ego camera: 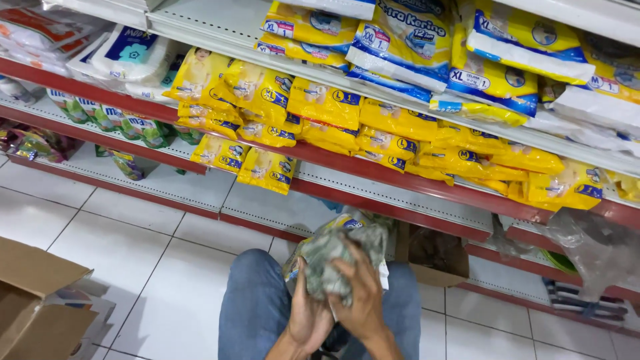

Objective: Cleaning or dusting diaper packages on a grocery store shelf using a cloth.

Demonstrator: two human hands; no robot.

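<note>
Both my hands meet at the bottom middle of the view, above my blue-jeaned knees. My left hand [308, 313] and my right hand [362, 293] are closed around a crumpled clear plastic wrapper [337, 257], greyish and bunched into a wad. Under the wad sits a small yellow and blue diaper pack [347, 222], partly hidden. Just ahead, two yellow diaper packs [267, 170] lie near the front edge of the low white shelf [200, 188].
Red-edged store shelves carry rows of yellow diaper packs [400, 137] and larger blue and yellow ones [407, 40] above. Green packs [143, 130] are at left. An open cardboard box [40, 300] stands at bottom left, another box [437, 257] and loose plastic [590, 247] at right.
</note>
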